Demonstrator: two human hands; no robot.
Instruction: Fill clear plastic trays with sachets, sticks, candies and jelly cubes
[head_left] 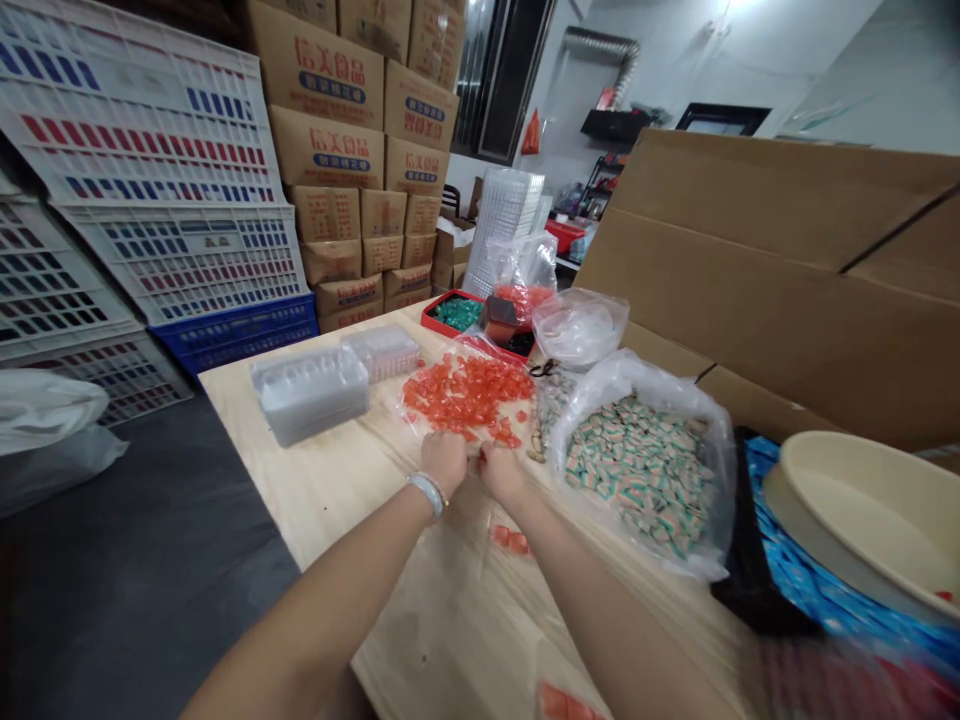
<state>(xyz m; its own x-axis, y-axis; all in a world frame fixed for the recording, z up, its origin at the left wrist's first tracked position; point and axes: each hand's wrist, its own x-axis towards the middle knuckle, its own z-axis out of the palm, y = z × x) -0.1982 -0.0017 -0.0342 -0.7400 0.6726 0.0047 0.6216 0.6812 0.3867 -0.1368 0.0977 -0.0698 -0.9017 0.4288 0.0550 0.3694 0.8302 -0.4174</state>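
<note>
Both my hands meet at the near edge of a heap of red wrapped candies (466, 390) lying on clear plastic on the wooden table (330, 480). My left hand (444, 460), with a white bracelet at the wrist, is closed into a fist. My right hand (501, 470) is closed too, knuckles touching the left. Whatever they grip is hidden under the fingers. Two loose red candies (510, 540) lie beside my right forearm.
An open bag of striped candies (637, 470) sits right of my hands, with a cream basin (870, 510) beyond. Clear plastic trays (311, 395) stand to the left. A red tray (457, 312), more bags, a large cardboard sheet (787, 290), stacked cartons and crates surround the table.
</note>
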